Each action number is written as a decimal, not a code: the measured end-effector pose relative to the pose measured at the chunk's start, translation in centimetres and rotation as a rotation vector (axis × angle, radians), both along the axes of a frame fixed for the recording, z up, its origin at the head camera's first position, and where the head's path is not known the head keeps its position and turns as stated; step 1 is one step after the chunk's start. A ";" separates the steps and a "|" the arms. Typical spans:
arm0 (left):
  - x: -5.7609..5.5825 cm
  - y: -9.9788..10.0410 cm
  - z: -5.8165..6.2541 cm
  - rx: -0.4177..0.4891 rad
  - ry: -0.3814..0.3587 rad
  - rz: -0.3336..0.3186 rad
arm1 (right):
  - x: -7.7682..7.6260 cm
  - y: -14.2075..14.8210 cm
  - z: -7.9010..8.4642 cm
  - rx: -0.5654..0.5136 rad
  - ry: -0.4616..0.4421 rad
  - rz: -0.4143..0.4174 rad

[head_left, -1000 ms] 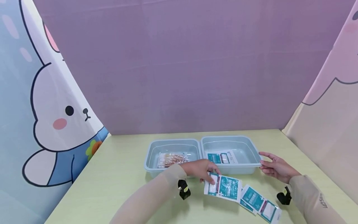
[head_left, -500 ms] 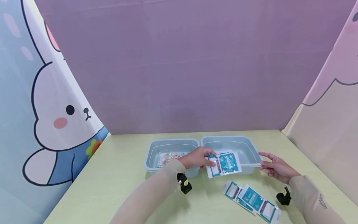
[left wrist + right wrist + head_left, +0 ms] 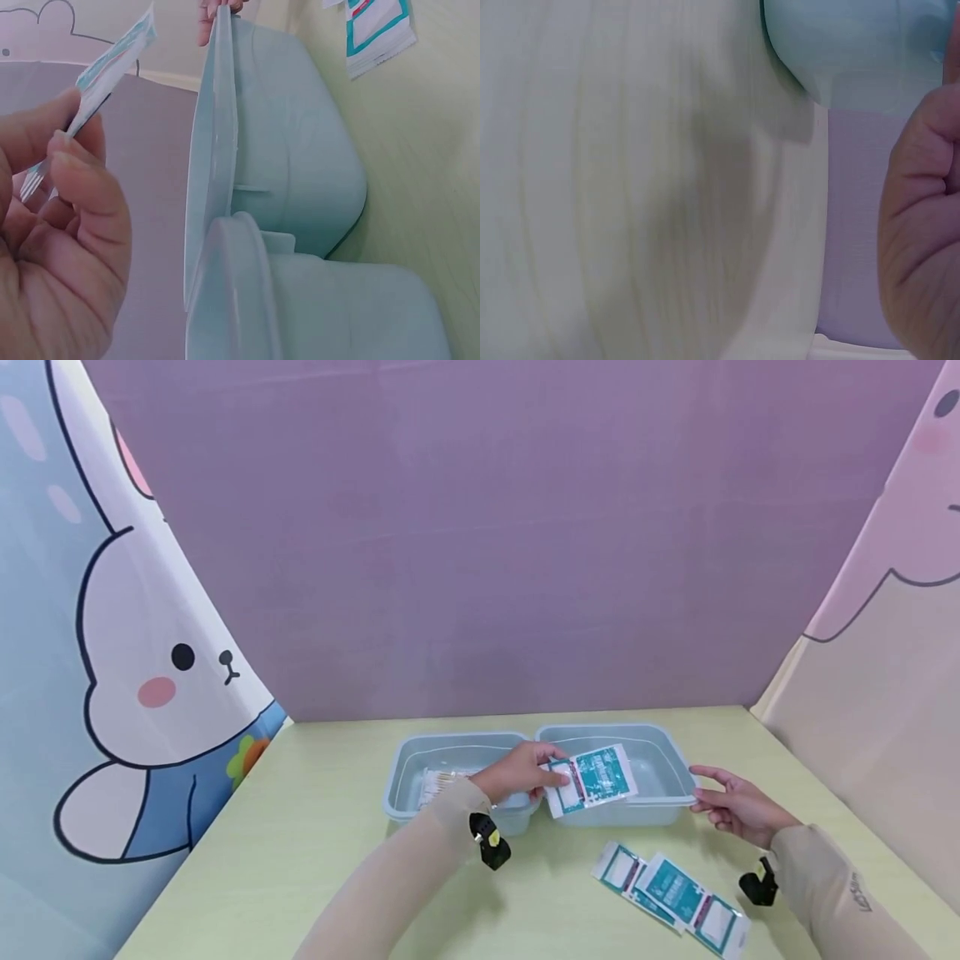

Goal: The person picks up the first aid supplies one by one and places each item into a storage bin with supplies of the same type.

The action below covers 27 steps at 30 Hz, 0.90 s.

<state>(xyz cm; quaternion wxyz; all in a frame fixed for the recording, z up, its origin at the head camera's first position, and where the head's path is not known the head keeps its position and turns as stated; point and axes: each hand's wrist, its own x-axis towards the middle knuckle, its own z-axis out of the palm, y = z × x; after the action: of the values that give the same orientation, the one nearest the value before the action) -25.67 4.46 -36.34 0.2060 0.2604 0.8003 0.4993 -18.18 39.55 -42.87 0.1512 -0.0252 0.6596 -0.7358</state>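
Between thumb and fingers, my left hand (image 3: pixel 517 774) pinches a flat teal-and-white sachet (image 3: pixel 603 774) over the front rim of the right light-blue plastic bin (image 3: pixel 637 815). The left wrist view shows this sachet (image 3: pixel 112 71) nearly edge-on, above the bins' rims. My right hand (image 3: pixel 742 812) holds that bin's right front corner with thumb and index finger; only part of this hand (image 3: pixel 922 232) enters the right wrist view. On the table in front lie two more teal-and-white sachets (image 3: pixel 678 892), overlapping. What lies on the right bin's floor is hidden behind the held sachet.
Side by side with the right bin stands a matching left bin (image 3: pixel 405 768), with clear-wrapped cotton swabs (image 3: pixel 437 785) inside, partly covered by my left forearm. A purple backdrop (image 3: pixel 480 543) rises behind the pale table (image 3: pixel 337 793), with printed cloth panels at both sides.
My left hand has lifted the sachet from the table up to the right bin's front rim. The sachets on the table stay put. My right hand keeps its place on the bin's corner.
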 end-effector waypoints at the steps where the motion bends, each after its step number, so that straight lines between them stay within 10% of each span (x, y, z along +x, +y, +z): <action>1: -0.1 0.0 0.0 0.010 -0.002 0.010 | 0.0 0.0 0.0 -0.002 -0.001 0.002; 11: -0.7 0.6 -0.4 0.177 -0.025 0.165 | 0.2 -0.1 0.1 -0.034 0.012 0.022; 27: -1.4 0.6 -0.5 0.039 -0.024 0.263 | 0.1 -0.3 0.1 0.011 0.008 -0.012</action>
<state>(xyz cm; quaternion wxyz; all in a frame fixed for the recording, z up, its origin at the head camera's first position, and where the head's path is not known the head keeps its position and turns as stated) -27.05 5.03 -36.86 0.1434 0.1509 0.8152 0.5404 -18.07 39.27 -42.74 0.1442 -0.0236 0.6643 -0.7331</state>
